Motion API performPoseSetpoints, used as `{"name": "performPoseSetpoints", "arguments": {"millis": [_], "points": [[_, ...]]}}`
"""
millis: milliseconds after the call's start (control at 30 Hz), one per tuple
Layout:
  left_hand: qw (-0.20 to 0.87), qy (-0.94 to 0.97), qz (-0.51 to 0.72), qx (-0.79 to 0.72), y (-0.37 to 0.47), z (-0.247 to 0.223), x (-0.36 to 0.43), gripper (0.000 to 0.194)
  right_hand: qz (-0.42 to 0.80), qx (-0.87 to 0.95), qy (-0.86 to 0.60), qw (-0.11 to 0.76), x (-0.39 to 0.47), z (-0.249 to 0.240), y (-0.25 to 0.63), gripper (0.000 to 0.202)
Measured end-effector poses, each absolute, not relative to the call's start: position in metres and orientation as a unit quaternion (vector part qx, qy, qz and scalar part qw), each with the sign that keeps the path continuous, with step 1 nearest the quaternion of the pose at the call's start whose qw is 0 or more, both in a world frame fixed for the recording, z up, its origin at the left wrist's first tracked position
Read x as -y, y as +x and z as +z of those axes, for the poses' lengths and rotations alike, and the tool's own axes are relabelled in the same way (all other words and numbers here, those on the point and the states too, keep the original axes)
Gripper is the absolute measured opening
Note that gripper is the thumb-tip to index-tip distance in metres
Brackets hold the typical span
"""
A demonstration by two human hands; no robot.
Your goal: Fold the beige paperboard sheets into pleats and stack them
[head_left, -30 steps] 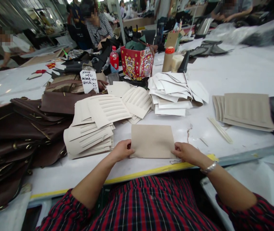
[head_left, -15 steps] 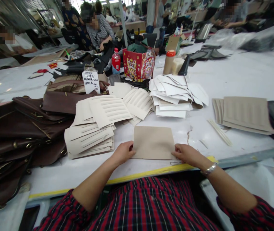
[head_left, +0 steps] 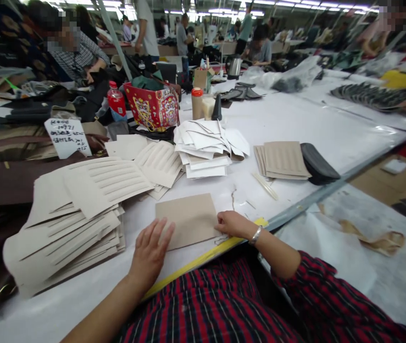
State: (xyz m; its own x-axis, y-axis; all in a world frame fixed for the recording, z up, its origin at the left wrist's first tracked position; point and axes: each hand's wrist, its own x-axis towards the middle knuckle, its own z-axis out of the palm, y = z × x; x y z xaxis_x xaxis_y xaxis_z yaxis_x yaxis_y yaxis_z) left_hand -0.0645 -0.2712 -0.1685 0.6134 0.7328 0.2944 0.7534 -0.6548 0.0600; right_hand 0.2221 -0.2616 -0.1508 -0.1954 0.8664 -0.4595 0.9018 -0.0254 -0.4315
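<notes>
- a plain tan rectangular panel (head_left: 190, 219) lies flat on the white worktop (head_left: 288, 124), close to its yellow-taped near edge (head_left: 188, 270).
- the person's left hand (head_left: 152, 252) rests palm down, fingers slightly spread, the tips over the panel's left side.
- the right hand (head_left: 234, 224), a silver bracelet (head_left: 256, 235) at its wrist, has its fingers curled at the panel's right edge; from here i can't tell whether it pinches it.
- left of the panel sits a fanned heap of cream ribbed panels (head_left: 106, 183).
- beyond it, a loose stack of white sheets (head_left: 203, 143).
- off to the right, thin pale strips (head_left: 265, 186), then tan ribbed panels (head_left: 284, 159) touching a black curved piece (head_left: 319, 164).
- farther back, a handwritten card (head_left: 67, 138), a red-capped bottle (head_left: 116, 101), a red patterned box (head_left: 153, 107) and an orange-lidded jar (head_left: 197, 105).
</notes>
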Motion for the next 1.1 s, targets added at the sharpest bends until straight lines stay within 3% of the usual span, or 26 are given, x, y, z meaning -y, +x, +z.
{"name": "performPoseSetpoints", "arguments": {"millis": [133,233,367,533,800,1100], "points": [[-0.012,-0.975,-0.124,0.185,-0.02,-0.176,0.276,0.044,-0.319,-0.711,0.626,0.024,0.261,-0.156,0.225,0.019],[-0.051,-0.987,-0.065,0.135,0.017,-0.178,0.273,0.041,-0.308,-0.724,0.618,0.014,0.26,-0.159,0.228,0.017],[-0.072,-0.988,0.026,0.136,0.043,-0.175,0.269,0.038,-0.395,-0.704,0.59,0.004,0.251,-0.16,0.237,0.016],[-0.059,-0.986,0.045,0.147,0.046,-0.173,0.271,0.035,-0.512,-0.687,0.512,-0.054,0.23,-0.168,0.252,0.013],[-0.057,-0.984,0.071,0.152,0.051,-0.171,0.269,0.033,-0.406,-0.806,0.42,-0.095,0.212,-0.183,0.26,0.013],[-0.036,-0.977,0.042,0.208,0.058,-0.177,0.271,0.028,-0.329,-0.83,0.447,-0.054,0.209,-0.176,0.255,0.016]]}}
